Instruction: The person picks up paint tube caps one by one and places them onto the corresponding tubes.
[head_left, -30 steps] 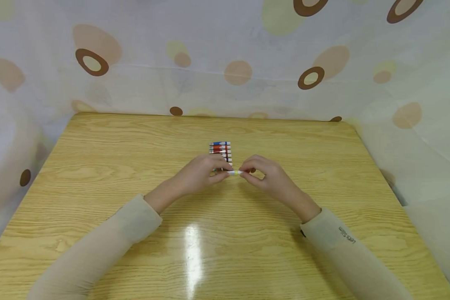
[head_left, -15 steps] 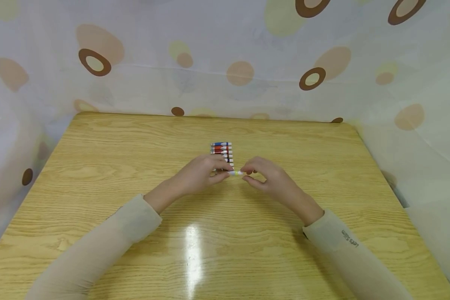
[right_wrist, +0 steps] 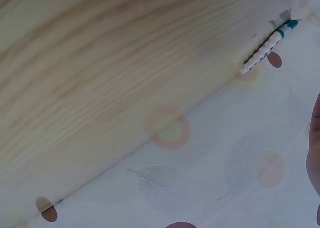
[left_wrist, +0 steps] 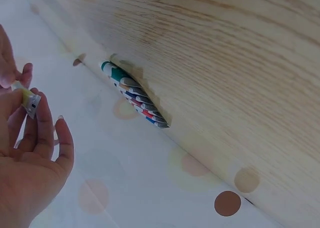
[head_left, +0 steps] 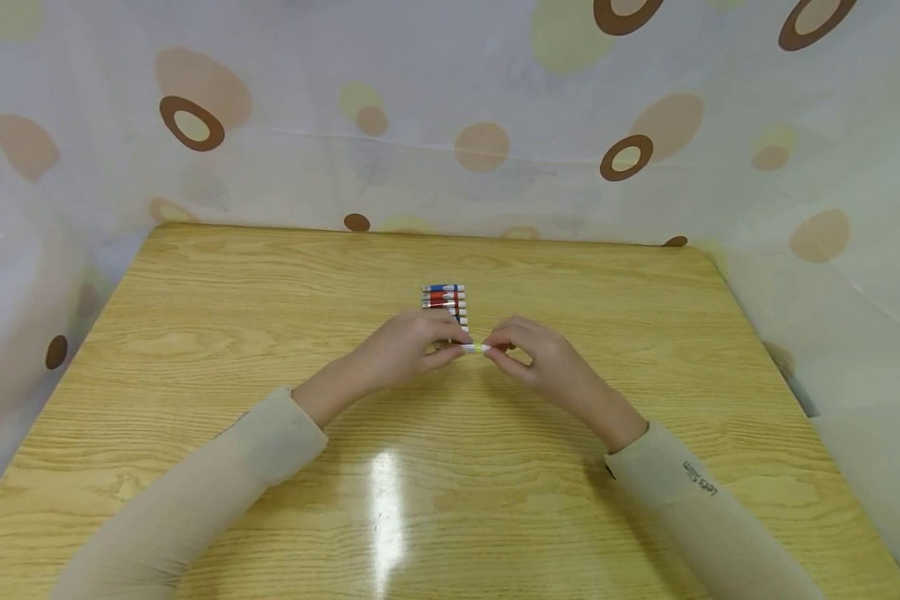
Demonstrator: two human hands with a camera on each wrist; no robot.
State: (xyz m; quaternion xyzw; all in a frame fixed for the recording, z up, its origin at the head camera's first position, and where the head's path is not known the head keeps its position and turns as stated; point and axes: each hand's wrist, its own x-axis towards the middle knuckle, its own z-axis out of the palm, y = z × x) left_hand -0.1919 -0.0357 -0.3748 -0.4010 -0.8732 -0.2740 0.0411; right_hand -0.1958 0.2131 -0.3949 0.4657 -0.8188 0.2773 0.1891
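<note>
Between my hands is a small white-and-yellow paint tube [head_left: 474, 348], lifted over the table. My left hand [head_left: 412, 350] pinches its crimped end between thumb and fingers, which the left wrist view shows on the silvery tip of the tube [left_wrist: 32, 104]. At the white cap end, the thumb and fingertips of my right hand [head_left: 547, 354] pinch from the other side. Just beyond lies a row of paint tubes [head_left: 444, 297], side by side with white caps to the right. My left hand hides the row's nearer part. A green tube [left_wrist: 114, 73] shows at its near end.
The wood-grain table [head_left: 270, 292] spreads around the hands, with a bright light reflection near its front. A pale curtain [head_left: 420, 183] with brown and tan spots hangs behind the table and along both sides.
My right fingertips moved slightly away from the cap half a second ago, and are now back on it. The tube and my left hand have shifted a little toward the right.
</note>
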